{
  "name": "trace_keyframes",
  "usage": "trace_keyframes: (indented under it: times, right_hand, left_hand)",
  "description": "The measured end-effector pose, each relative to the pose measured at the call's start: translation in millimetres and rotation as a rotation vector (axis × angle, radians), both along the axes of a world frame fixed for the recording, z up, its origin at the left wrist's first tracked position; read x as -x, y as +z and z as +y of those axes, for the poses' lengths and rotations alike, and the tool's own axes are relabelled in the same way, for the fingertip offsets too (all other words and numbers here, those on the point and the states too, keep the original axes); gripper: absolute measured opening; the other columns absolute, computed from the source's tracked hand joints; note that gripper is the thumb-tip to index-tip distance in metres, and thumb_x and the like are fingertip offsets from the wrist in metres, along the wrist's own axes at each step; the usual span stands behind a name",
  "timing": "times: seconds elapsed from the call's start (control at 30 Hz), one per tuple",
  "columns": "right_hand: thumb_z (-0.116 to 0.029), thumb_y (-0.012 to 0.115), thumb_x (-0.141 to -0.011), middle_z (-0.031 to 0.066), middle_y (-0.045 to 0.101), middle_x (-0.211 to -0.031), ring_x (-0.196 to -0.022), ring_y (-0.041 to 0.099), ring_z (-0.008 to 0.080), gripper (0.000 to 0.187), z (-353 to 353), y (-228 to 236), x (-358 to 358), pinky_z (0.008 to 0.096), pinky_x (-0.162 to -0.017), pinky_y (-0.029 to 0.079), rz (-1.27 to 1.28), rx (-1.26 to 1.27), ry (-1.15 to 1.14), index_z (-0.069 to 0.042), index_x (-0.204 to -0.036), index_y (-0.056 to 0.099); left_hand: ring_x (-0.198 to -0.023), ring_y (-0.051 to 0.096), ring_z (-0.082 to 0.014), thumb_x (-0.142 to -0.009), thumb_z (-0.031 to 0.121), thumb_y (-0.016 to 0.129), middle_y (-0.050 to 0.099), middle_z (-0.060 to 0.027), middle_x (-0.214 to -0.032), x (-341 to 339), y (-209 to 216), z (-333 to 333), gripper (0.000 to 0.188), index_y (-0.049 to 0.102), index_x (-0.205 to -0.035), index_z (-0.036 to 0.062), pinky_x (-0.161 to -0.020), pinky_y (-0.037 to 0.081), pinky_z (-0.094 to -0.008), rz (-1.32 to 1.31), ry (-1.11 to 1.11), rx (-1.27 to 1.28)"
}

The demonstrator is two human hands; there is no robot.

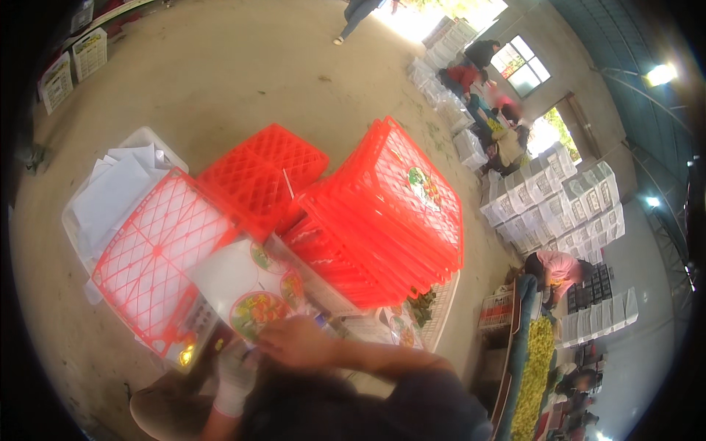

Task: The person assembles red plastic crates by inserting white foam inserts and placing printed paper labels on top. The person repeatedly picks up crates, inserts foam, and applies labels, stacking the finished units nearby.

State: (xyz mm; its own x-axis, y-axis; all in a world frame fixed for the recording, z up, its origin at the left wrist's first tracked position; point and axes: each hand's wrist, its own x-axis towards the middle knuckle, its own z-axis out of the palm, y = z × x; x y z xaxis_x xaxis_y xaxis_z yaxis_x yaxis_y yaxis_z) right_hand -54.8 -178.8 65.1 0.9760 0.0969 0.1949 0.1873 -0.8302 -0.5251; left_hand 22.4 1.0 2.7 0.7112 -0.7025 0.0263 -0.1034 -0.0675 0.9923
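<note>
A white sheet of round stickers (pixel 257 309) printed with colourful fruit lies in front of me, over the lower edge of a stack of things. Bare, my right hand (pixel 298 342) closes its bent fingers at the sheet's near edge. My left hand (pixel 236 373), in a whitish glove, is just below and left of it, close to the same edge; its fingertips are partly hidden and blurred. Left of the sheet, a red lattice basket lid (pixel 158 251) rests over white paper. A small shiny yellow thing (pixel 186 355) shows at the lid's near corner.
Behind the sheet are a red plastic basket (pixel 257 165) and a tall leaning stack of red baskets (pixel 382 220). A white crate (pixel 77 213) with loose paper (pixel 121 187) stands left. To the right are a long trough of yellow-green fruit (pixel 535 375), stacked white boxes (pixel 559 202) and several people.
</note>
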Motion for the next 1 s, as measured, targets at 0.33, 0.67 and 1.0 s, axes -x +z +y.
trace_keyframes:
  times: [0.33, 0.67, 1.0]
  right_hand:
    - [-0.016, 0.066, -0.079, 0.0096, 0.064, -0.097, -0.075, 0.066, 0.0261, 0.024, -4.0, -17.2, 4.6, 0.0387, -0.061, 0.054, 0.055, 0.182, 0.108, -0.004, -0.1, 0.065]
    - [-0.019, 0.065, -0.081, 0.0089, 0.063, -0.087, -0.073, 0.067, 0.0243, 0.03, -2.4, -16.2, 4.9, 0.0367, -0.064, 0.053, -0.095, 0.277, 0.1, 0.002, -0.103, 0.065]
    - [-0.02, 0.062, -0.079, 0.0081, 0.064, -0.083, -0.071, 0.067, 0.0224, 0.035, -2.7, -11.0, 10.9, 0.035, -0.06, 0.053, -0.112, 0.443, 0.028, 0.003, -0.106, 0.067]
  left_hand:
    - [-0.084, 0.062, -0.0159, -0.092, 0.014, 0.055, 0.069, -0.0088, -0.101, -2.4, -34.7, 12.9, 0.032, 0.065, -0.119, -0.0001, -0.076, 0.05, -0.0294, -0.097, -0.12, -0.091]
    - [-0.082, 0.063, -0.0208, -0.089, 0.009, 0.058, 0.069, -0.0107, -0.094, 0.6, -36.3, 4.3, 0.021, 0.067, -0.106, -0.0003, -0.073, 0.05, -0.0325, -0.028, -0.017, -0.061]
    - [-0.096, 0.067, -0.0182, -0.089, 0.004, 0.058, 0.072, -0.011, -0.103, -4.1, -14.1, -11.3, 0.027, 0.067, -0.115, -0.0009, -0.087, 0.051, -0.0322, -0.006, -0.085, -0.016]
